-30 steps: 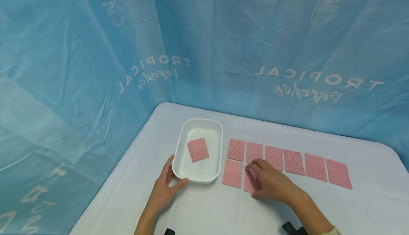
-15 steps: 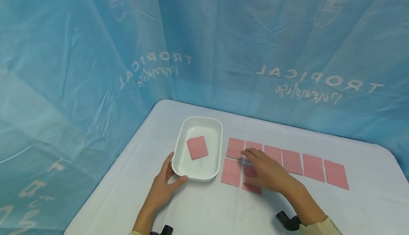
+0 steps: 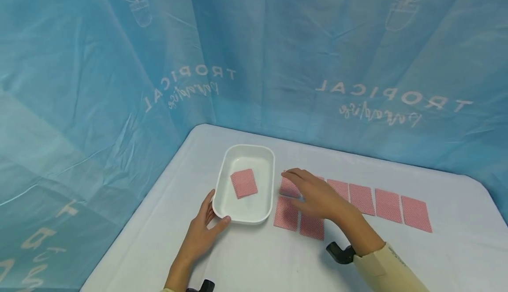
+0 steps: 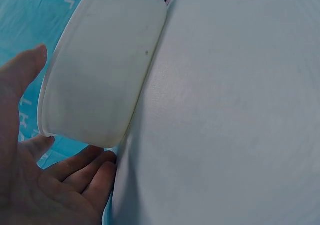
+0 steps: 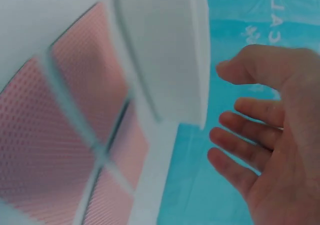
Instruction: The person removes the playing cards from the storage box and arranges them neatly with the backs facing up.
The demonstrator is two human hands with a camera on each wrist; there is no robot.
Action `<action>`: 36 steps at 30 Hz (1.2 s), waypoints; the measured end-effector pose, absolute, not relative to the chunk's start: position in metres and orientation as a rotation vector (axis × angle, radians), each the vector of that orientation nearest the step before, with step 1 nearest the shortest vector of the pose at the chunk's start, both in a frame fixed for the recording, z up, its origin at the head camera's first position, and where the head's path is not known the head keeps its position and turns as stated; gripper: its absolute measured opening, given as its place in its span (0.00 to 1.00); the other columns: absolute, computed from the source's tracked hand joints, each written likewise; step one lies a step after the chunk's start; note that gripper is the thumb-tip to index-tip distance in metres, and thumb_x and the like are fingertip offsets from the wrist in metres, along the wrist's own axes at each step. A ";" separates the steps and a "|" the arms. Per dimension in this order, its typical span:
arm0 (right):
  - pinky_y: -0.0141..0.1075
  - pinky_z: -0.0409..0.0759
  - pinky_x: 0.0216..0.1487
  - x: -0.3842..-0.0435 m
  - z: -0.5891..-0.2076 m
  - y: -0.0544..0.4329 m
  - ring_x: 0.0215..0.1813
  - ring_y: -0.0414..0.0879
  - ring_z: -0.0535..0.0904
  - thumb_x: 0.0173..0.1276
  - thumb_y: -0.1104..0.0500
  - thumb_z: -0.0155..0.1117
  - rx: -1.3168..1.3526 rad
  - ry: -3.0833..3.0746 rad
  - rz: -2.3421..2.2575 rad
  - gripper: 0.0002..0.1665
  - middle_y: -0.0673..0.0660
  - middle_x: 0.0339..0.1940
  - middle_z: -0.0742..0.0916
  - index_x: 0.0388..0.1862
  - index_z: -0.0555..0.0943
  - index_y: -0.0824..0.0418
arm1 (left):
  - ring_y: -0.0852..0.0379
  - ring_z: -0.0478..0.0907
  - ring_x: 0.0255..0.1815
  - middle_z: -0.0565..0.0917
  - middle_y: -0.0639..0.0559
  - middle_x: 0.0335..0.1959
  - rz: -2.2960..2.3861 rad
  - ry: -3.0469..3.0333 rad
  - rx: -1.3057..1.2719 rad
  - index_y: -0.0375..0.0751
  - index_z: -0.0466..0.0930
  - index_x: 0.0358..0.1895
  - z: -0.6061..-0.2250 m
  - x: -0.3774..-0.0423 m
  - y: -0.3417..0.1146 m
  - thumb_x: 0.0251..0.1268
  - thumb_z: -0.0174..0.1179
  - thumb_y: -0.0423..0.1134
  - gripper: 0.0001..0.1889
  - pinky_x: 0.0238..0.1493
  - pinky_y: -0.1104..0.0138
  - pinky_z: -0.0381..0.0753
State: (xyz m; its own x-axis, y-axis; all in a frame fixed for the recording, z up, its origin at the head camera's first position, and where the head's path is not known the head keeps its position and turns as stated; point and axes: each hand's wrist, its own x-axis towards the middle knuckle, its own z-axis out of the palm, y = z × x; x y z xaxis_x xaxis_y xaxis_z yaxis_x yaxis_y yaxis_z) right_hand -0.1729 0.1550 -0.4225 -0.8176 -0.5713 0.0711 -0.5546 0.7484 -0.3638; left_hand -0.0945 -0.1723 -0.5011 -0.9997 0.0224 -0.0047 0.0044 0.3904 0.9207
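A white rectangular tray (image 3: 245,210) holds a small pile of red-patterned playing cards (image 3: 244,183), lying face down. My left hand (image 3: 202,234) rests at the tray's near left corner; in the left wrist view, its straight fingers lie beside the tray wall (image 4: 100,65) and the thumb stands apart from it. Over the left end of the laid-out cards hovers my right hand (image 3: 317,197), fingers loosely bent. The right wrist view shows nothing between the thumb and fingers of this hand (image 5: 270,135). Beneath it lie two near cards, one card (image 3: 286,215) and another card (image 3: 311,229).
A back row of several face-down cards (image 3: 387,205) stretches to the right; the hand partly covers its left end. White cloth covers the table (image 3: 246,261). Blue printed curtains (image 3: 270,62) hang behind and to the left. Black curved pieces (image 3: 340,253) sit at the wrists.
My right hand has lifted off the second near card and moved left and away from me, toward the tray. The left hand stays at the tray. The cards remain where they were.
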 end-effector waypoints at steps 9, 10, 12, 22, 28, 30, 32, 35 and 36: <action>0.41 0.70 0.63 -0.186 -0.400 0.124 0.69 0.42 0.63 0.60 0.45 0.69 -0.960 2.810 -0.560 0.40 0.46 0.68 0.70 0.70 0.68 0.51 | 0.52 0.66 0.67 0.66 0.47 0.70 1.699 2.618 0.039 0.59 0.49 0.76 -0.503 -0.098 -0.170 0.58 0.69 0.50 0.47 0.63 0.63 0.67; 0.41 0.70 0.63 -0.189 -0.398 0.119 0.69 0.42 0.63 0.60 0.46 0.70 -0.965 2.784 -0.566 0.41 0.46 0.68 0.70 0.71 0.68 0.51 | 0.52 0.67 0.67 0.66 0.47 0.70 1.696 2.624 0.033 0.59 0.49 0.76 -0.502 -0.098 -0.170 0.58 0.69 0.50 0.47 0.63 0.62 0.67; 0.40 0.70 0.63 -0.194 -0.394 0.109 0.69 0.43 0.63 0.59 0.47 0.71 -0.962 2.727 -0.577 0.41 0.46 0.68 0.70 0.71 0.68 0.52 | 0.52 0.67 0.67 0.66 0.47 0.69 1.693 2.623 0.013 0.58 0.49 0.76 -0.501 -0.097 -0.172 0.58 0.69 0.50 0.47 0.63 0.63 0.67; 0.40 0.69 0.64 -0.219 -0.399 0.076 0.69 0.44 0.62 0.58 0.46 0.70 -1.016 2.642 -0.455 0.45 0.49 0.69 0.69 0.72 0.66 0.53 | 0.55 0.67 0.66 0.67 0.49 0.69 1.722 2.581 -0.014 0.62 0.49 0.76 -0.501 -0.095 -0.173 0.58 0.69 0.50 0.46 0.63 0.65 0.67; 0.41 0.70 0.63 -0.225 -0.412 0.072 0.70 0.45 0.62 0.57 0.48 0.71 -0.996 2.619 -0.435 0.45 0.49 0.70 0.68 0.73 0.65 0.52 | 0.55 0.68 0.66 0.68 0.50 0.69 1.727 2.572 -0.034 0.63 0.50 0.76 -0.500 -0.095 -0.174 0.57 0.69 0.49 0.46 0.63 0.65 0.68; 0.41 0.70 0.63 -0.226 -0.416 0.070 0.69 0.44 0.62 0.56 0.48 0.71 -0.992 2.625 -0.441 0.45 0.49 0.70 0.68 0.73 0.65 0.51 | 0.54 0.68 0.66 0.68 0.49 0.68 1.733 2.572 -0.039 0.62 0.50 0.76 -0.500 -0.095 -0.174 0.57 0.70 0.49 0.46 0.63 0.64 0.68; 0.41 0.71 0.62 -0.228 -0.419 0.068 0.70 0.45 0.61 0.56 0.48 0.72 -0.991 2.621 -0.439 0.46 0.49 0.70 0.68 0.73 0.65 0.52 | 0.53 0.68 0.66 0.68 0.49 0.69 1.739 2.566 -0.039 0.62 0.50 0.76 -0.500 -0.095 -0.175 0.57 0.70 0.49 0.46 0.63 0.63 0.68; 0.43 0.71 0.62 -0.230 -0.424 0.064 0.70 0.46 0.61 0.55 0.48 0.73 -1.001 2.614 -0.427 0.47 0.50 0.70 0.68 0.73 0.65 0.53 | 0.51 0.68 0.66 0.67 0.47 0.69 1.762 2.553 -0.027 0.60 0.51 0.76 -0.500 -0.096 -0.174 0.57 0.70 0.49 0.46 0.63 0.60 0.68; 0.43 0.71 0.62 -0.230 -0.425 0.063 0.70 0.46 0.61 0.55 0.48 0.73 -1.007 2.613 -0.418 0.47 0.50 0.70 0.68 0.73 0.65 0.53 | 0.50 0.68 0.66 0.67 0.47 0.69 1.768 2.548 -0.027 0.60 0.51 0.75 -0.500 -0.096 -0.174 0.57 0.70 0.49 0.46 0.63 0.59 0.68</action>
State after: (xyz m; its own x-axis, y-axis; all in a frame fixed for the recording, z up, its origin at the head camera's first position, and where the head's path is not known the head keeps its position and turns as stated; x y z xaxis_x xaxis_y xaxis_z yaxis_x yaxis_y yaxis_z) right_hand -0.2305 0.0633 -0.4252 -0.7052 -0.6858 -0.1796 -0.5957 0.7106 -0.3745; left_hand -0.0957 -0.1738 -0.5000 -0.9990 0.0086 -0.0427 -0.0370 0.3505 0.9358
